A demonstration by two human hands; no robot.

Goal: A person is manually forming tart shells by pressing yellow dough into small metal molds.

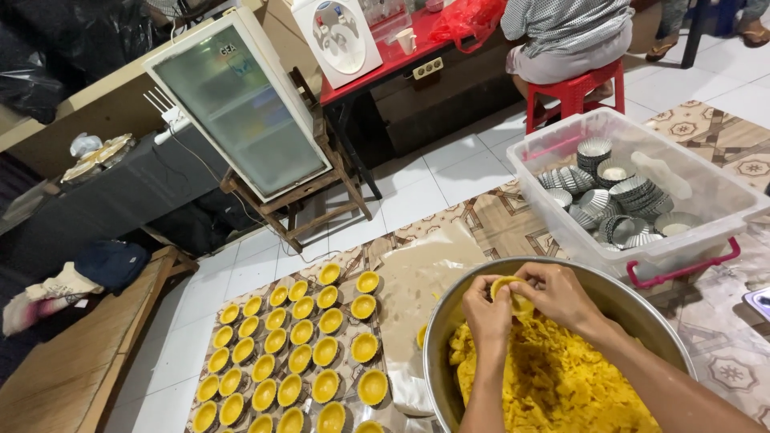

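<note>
Over a large metal bowl (449,321) heaped with crumbly yellow dough (553,377), the left hand (486,309) and right hand (557,293) close together on a small dough-lined tart mould (511,290), fingers pinched around its rim. To the left, rows of filled yellow tart shells (301,353) lie on the floor. To the far right, a clear plastic tub (714,192) holds stacks of empty fluted tins (613,196), near a seated person on a red stool (573,88).
</note>
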